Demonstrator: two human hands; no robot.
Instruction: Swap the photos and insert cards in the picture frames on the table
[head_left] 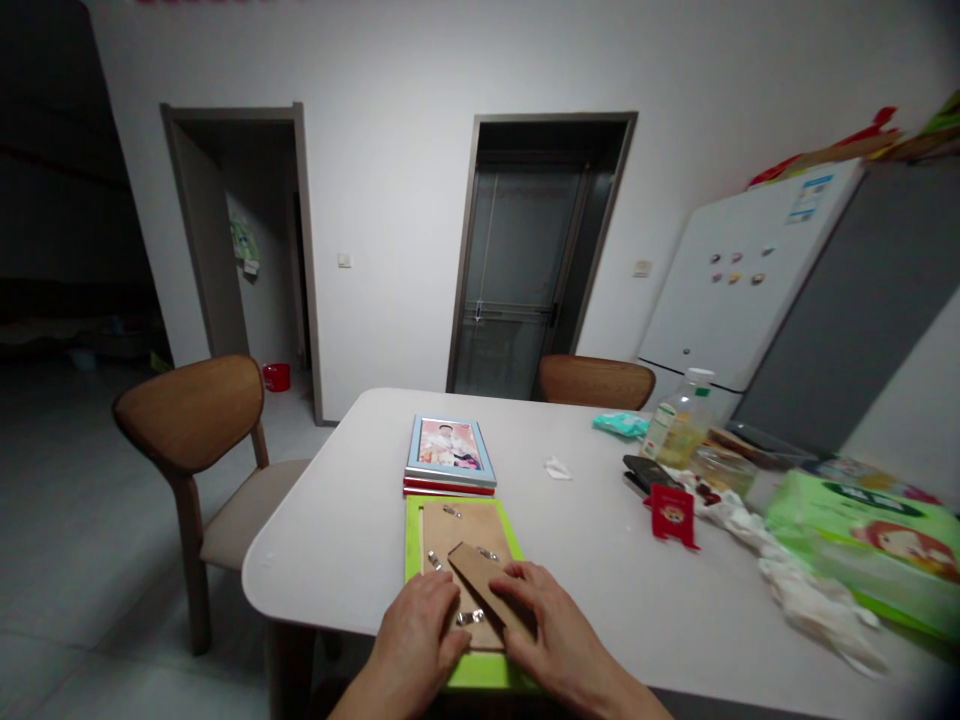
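A green picture frame [415,540] lies face down at the near edge of the table, showing its brown backing board [472,522] and several metal clips. A brown easel stand [480,578] rises at a slant from the backing. My left hand [420,625] is closed at the frame's lower left, fingers bent over the backing and thumb close to a metal clip [470,617]. On the other side, my right hand [551,625] has its fingers and thumb around the stand's lower part. My palms hide parts of the frame's lower sides.
Beyond the frame lies a stack of picture frames [450,452], a light blue one on top. To the right are a crumpled tissue [556,468], a dark phone [646,472], a red packet [673,515], a bottle [679,425] and a green tissue pack [862,530]. Chairs [191,415] stand around the table.
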